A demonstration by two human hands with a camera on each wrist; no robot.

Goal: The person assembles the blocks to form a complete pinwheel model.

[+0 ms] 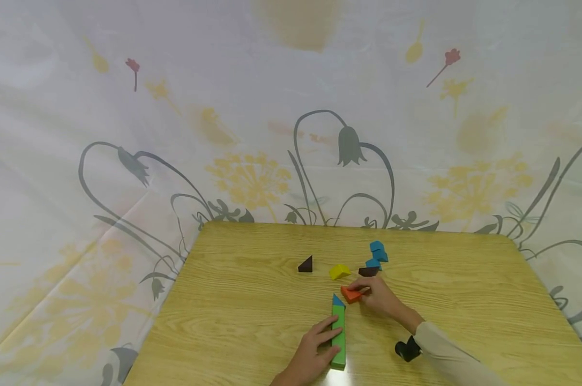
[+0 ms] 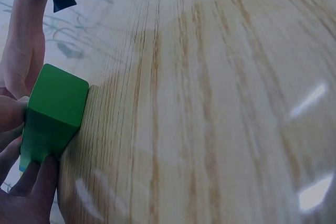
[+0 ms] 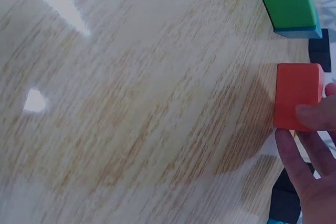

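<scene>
Resting on the green bar (image 1: pixel 338 343), the left hand (image 1: pixel 314 349) reaches across it from the left, fingers extended rather than wrapped round. The bar lies on the worktop (image 1: pixel 233 300), a blue wedge (image 1: pixel 337 301) at its far end. The right hand (image 1: pixel 380 297) is clamped on the red block (image 1: pixel 351 295), just right of that wedge and apart from it. Step in hand, by judgement: positioning the red block beside the wedge. The next move likely calls for careful alignment before release.
</scene>
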